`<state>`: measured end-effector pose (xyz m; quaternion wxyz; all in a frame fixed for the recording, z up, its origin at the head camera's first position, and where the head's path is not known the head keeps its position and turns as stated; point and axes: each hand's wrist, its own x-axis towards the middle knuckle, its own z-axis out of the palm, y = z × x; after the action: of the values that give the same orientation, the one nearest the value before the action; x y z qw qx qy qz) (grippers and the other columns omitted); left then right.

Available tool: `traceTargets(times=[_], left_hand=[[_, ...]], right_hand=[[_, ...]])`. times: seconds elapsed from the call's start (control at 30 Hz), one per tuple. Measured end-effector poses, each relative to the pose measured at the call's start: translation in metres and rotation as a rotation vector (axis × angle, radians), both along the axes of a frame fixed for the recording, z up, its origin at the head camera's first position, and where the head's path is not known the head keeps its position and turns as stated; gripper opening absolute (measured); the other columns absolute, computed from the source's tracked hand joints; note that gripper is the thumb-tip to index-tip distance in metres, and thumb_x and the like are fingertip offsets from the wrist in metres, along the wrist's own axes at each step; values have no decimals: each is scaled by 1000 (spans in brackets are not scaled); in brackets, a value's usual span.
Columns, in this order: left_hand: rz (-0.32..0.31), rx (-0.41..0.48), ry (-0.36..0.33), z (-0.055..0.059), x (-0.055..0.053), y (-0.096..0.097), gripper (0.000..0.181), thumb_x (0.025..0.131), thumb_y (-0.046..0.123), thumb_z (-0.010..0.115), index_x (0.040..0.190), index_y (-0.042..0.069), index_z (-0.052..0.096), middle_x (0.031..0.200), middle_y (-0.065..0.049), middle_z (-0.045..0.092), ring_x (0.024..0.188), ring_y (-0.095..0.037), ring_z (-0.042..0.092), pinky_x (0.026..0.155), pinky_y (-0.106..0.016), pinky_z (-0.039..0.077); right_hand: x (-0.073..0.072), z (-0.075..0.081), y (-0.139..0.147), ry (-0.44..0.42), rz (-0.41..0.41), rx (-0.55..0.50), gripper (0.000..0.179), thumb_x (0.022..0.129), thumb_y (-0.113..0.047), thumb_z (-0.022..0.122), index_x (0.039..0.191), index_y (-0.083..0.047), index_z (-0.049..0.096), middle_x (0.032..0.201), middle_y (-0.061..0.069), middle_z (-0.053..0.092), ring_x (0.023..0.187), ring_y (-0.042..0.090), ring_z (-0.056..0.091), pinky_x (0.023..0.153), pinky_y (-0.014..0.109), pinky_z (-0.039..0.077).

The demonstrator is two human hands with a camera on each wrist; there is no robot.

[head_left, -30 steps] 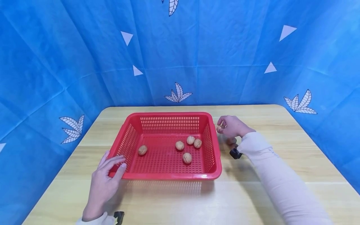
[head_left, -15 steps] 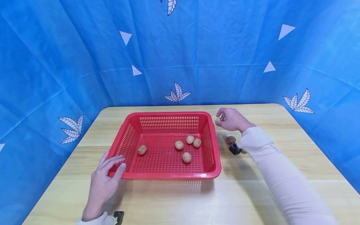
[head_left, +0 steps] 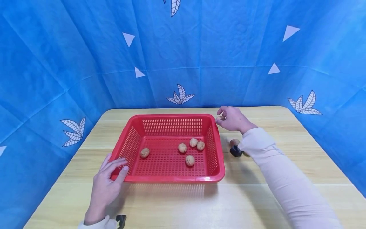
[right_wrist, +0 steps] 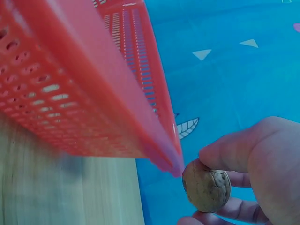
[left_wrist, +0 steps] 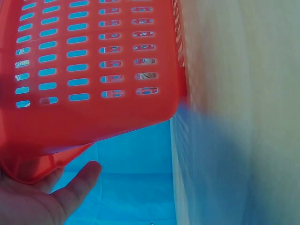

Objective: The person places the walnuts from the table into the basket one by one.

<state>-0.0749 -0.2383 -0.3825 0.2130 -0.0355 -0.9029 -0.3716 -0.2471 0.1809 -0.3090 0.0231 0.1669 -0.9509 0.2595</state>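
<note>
In the head view a red plastic basket (head_left: 174,178) holds several walnuts, among them one walnut (head_left: 145,152) off to the left and one walnut (head_left: 190,160) near the front. My left hand (head_left: 107,184) rests at its front left corner, fingers laid over the rim. The thumb (left_wrist: 84,185) stands out straight and apart from the basket wall in the left wrist view. Beyond the right rim, my right hand (head_left: 233,119) pinches a walnut (right_wrist: 206,186) between thumb and fingers. That walnut is close beside the basket's far right corner, outside it.
On the wooden table (head_left: 183,206), right of the basket, lies a brown walnut (head_left: 234,142), with another partly hidden behind the black wrist camera (head_left: 235,151). A blue patterned cloth (head_left: 200,47) hangs behind and along both sides.
My right hand has lifted the pinched walnut and carried it away from me and slightly left, along the basket's right rim. The left hand and the basket have stayed put.
</note>
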Motion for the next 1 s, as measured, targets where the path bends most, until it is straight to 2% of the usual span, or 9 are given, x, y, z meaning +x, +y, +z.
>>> traceTargets(times=[0.5,0.8,1.0], left_hand=[[6,-1,-4,0,1,-1,30,87,12,71,114,0,68,121,-20,63,141,-38,26,102,-69,29],[10,-5,-22,1,-2,1,30,90,15,69,116,0,67,123,-20,62,142,-37,24,104,-69,27],[10,-7,-13,0,-1,0,30,88,13,70,115,0,67,122,-20,63,142,-37,25,103,-69,29]], right_hand=[[3,2,-28,1,35,-7,23,88,-18,67,104,-2,63,88,12,61,76,25,55,69,37,48],[2,1,-45,19,96,-34,20,86,-13,67,100,0,64,85,9,60,78,24,53,71,36,47],[2,-2,-57,-50,92,-53,19,87,-13,69,101,-2,62,82,8,59,74,22,53,67,33,47]])
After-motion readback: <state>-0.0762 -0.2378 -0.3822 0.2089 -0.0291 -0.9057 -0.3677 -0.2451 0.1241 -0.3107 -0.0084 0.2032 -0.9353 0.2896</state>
